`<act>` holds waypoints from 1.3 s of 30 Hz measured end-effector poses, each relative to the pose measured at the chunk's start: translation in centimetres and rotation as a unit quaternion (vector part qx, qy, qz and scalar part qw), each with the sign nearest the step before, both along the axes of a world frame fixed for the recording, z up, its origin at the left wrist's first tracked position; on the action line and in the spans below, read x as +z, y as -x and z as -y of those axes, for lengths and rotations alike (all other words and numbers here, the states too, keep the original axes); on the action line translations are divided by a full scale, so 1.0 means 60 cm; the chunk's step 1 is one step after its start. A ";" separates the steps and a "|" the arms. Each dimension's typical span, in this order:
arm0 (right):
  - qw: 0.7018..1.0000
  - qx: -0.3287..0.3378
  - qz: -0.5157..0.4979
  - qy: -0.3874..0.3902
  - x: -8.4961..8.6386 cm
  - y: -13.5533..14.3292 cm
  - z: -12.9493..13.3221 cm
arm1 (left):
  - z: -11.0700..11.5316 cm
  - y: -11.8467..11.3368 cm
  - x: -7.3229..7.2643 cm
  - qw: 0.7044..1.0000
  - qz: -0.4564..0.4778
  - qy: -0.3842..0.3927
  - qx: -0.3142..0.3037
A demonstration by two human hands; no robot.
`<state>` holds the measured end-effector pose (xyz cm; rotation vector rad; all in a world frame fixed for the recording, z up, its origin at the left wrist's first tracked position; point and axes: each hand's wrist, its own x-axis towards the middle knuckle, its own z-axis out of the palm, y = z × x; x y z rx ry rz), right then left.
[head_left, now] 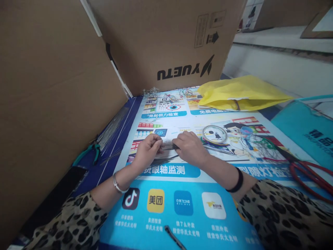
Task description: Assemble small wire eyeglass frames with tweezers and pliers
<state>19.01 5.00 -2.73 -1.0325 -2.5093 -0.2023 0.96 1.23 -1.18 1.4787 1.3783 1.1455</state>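
Note:
My left hand and my right hand are close together over the printed sheet, with their fingers pinched. A short bundle of thin dark strands stretches between the fingertips of both hands. Its exact kind is hard to make out, and its ends are hidden by the fingers. Several thin dark strips lie on the sheet just below the hands. To the right of my right hand is a round clear ring-shaped roll, with coloured strands beside it.
Teal-handled pliers and thin wires lie left. Red-handled scissors rest right, near tangled coloured wires. A yellow bag and teal bag lie behind. Cardboard walls enclose the back and left. A black strip lies in front.

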 end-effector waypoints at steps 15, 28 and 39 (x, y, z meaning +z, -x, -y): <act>0.990 -0.091 0.059 0.089 0.029 0.001 0.002 | 0.003 0.005 -0.003 0.994 -0.077 -0.079 0.010; 0.997 -0.070 0.030 0.011 0.009 -0.004 -0.005 | 0.000 -0.001 0.013 0.997 0.066 0.027 -0.001; 0.993 0.015 0.004 -0.115 0.017 0.001 0.011 | 0.005 0.007 0.000 0.998 -0.069 0.001 0.016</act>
